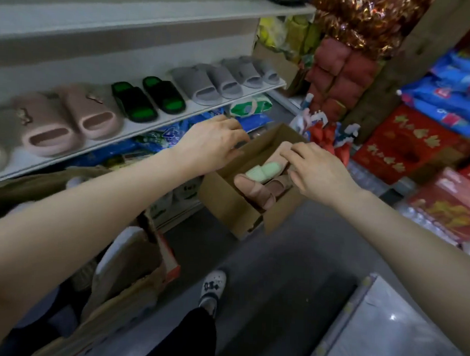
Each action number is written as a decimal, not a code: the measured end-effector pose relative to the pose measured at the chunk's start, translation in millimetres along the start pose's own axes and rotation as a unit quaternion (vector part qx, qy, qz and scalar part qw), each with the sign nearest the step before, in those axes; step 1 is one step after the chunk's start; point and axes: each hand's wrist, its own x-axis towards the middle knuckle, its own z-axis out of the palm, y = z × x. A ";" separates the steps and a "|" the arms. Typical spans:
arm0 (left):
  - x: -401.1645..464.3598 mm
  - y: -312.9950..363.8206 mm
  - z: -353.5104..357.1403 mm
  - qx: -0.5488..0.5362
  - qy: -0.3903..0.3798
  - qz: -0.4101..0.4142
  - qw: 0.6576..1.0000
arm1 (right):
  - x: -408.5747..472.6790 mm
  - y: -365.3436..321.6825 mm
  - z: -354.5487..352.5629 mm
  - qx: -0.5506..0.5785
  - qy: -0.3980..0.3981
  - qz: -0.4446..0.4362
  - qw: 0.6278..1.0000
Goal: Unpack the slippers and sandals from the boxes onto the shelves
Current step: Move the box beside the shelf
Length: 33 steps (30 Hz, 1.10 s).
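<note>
Both hands are on the open cardboard box (228,201), left hand (211,143) gripping its far-left wall, right hand (313,170) curling fingers onto the slippers (266,179) lying lengthwise, running from near-left to far-right.

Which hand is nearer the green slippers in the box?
Right. The right hand reaches into the box just beside the green slippers; the left hand holds the box's far rim.

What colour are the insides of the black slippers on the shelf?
Bright green footbeds inside the black slide slippers on the white shelf, clearest in the head view.
</note>
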 end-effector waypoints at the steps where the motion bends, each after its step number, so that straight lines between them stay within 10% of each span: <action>1: 14.2 0.0 15.9 -0.005 -0.005 0.006 1.000 | -2.8 13.2 12.2 0.004 -0.007 0.006 1.000; 22: 197.7 -46.7 271.8 -0.097 -0.156 -0.133 0.974 | 99.0 258.1 244.5 0.110 -0.130 0.005 0.985; 33: 189.5 24.6 419.6 -0.144 -0.264 -0.420 0.856 | 147.1 350.1 424.2 0.186 -0.255 -0.062 0.947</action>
